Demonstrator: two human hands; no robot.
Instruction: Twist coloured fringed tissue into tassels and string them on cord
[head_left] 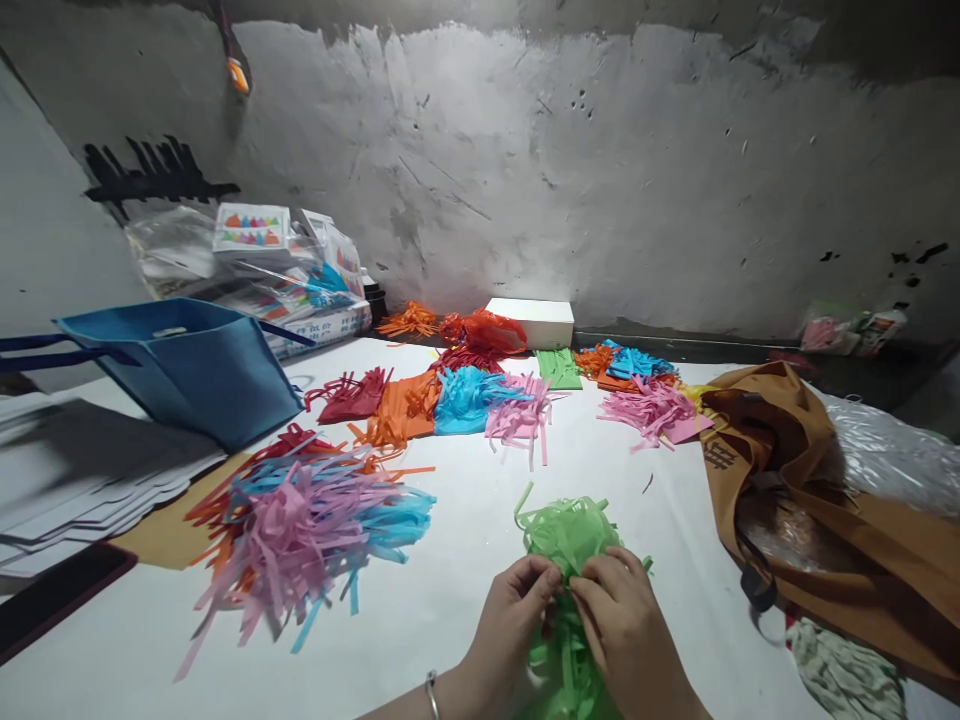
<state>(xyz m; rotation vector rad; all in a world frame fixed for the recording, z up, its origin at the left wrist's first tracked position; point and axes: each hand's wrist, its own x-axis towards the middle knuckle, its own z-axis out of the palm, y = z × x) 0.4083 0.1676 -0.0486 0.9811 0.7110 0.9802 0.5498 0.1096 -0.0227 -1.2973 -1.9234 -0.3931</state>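
Both my hands meet at the bottom centre over a bundle of green paper fringe (pixel 564 532). My left hand (pixel 514 620) pinches the green strips with closed fingers; a thin bangle is on its wrist. My right hand (pixel 626 630) is closed on the same bundle from the right, fingertips touching the left hand's. The fringe fans out above the hands and trails down between the wrists. It lies on a white table surface (pixel 465 600).
A big mixed pile of pink, blue and orange fringe (pixel 300 530) lies to the left. More coloured fringe bundles (pixel 465 400) and a white box (pixel 532 320) are at the back. A blue bag (pixel 187 365) stands left, a brown bag (pixel 810 500) right.
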